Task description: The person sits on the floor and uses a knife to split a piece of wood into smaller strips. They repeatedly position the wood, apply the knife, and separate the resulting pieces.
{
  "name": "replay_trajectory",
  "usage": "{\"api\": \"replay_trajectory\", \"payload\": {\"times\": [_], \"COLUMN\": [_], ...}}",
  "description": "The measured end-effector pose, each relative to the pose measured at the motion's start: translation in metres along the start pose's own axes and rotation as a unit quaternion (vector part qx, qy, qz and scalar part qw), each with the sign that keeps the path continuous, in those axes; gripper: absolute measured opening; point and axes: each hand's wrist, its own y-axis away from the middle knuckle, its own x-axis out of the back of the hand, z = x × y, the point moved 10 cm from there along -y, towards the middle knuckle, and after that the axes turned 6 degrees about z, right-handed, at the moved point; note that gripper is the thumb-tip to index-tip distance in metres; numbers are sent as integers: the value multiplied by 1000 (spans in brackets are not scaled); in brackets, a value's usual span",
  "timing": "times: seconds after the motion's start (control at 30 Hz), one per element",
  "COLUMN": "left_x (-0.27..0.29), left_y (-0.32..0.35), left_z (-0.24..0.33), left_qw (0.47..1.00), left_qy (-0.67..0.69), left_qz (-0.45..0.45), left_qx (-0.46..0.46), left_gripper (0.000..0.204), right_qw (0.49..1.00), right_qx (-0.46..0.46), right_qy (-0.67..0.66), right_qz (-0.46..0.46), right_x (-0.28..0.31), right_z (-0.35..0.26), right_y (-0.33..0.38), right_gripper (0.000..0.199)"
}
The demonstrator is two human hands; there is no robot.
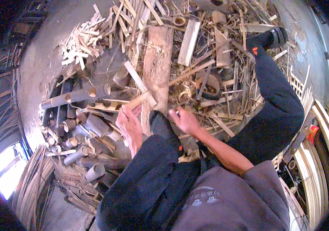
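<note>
My left hand (129, 125) grips the lower end of a short split bamboo piece (139, 100). The piece slants up to the right, and its tip rests against a long wooden block (157, 57) lying on the ground. My right hand (183, 120) is blurred and curled just right of my left knee (160, 127), a hand's width from the bamboo piece. Something small and pale shows at its fingers, but I cannot tell what it is. Both forearms come in from below, over my dark trousers.
Round bamboo tube sections (75, 98) are heaped at the left. Short split strips (81, 44) lie at the upper left, shavings and offcuts (218, 88) around the block. My right leg stretches to a dark shoe (274, 37). Curved pale slats (326, 150) and a grey flat tool (299, 140) sit at right.
</note>
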Motion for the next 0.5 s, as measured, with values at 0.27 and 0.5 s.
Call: {"api": "replay_trajectory", "payload": {"times": [0.27, 0.5], "left_x": [2, 12], "left_y": [-9, -28], "left_z": [-20, 23], "left_qw": [997, 972], "left_qy": [57, -180], "left_qz": [-2, 43], "left_qx": [57, -142], "left_gripper": [40, 27], "right_qw": [999, 997], "right_qx": [-11, -26], "right_qy": [40, 66], "right_qz": [25, -33], "right_x": [11, 8], "right_z": [12, 29], "right_y": [-11, -11], "right_gripper": [52, 51]}}
